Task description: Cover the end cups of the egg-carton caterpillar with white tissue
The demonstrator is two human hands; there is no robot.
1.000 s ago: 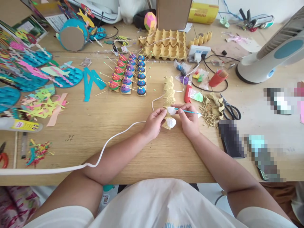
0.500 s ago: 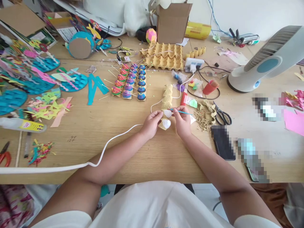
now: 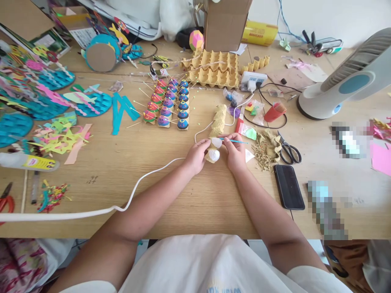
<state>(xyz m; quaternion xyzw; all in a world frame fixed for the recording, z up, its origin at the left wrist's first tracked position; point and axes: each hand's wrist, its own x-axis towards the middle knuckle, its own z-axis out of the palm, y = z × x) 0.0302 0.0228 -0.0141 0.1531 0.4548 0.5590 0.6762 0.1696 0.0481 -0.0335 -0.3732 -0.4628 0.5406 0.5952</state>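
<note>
My left hand [image 3: 197, 156] grips the near part of an egg carton strip [image 3: 218, 122] from its left side. The strip is tan and bumpy, and its two nearest humps carry smooth white clay [image 3: 214, 155]. Between the fingers of my right hand [image 3: 235, 153] is a thin blue stick tool [image 3: 237, 141], its left tip at the second white hump. Part of the strip is hidden behind my fingers. A white paper piece [image 3: 249, 155] lies just right of my right hand.
Rows of painted egg-carton humps [image 3: 166, 101] with pins stand ahead on the left. Black scissors [image 3: 290, 148], carton scraps [image 3: 269, 148] and a phone [image 3: 289, 187] lie to the right, near a white fan [image 3: 345, 85]. A white cable [image 3: 137, 189] crosses my left forearm.
The whole view has shifted slightly. Both hands keep their holds on the carton strip and the blue tool, with only slight movement at the white hump.
</note>
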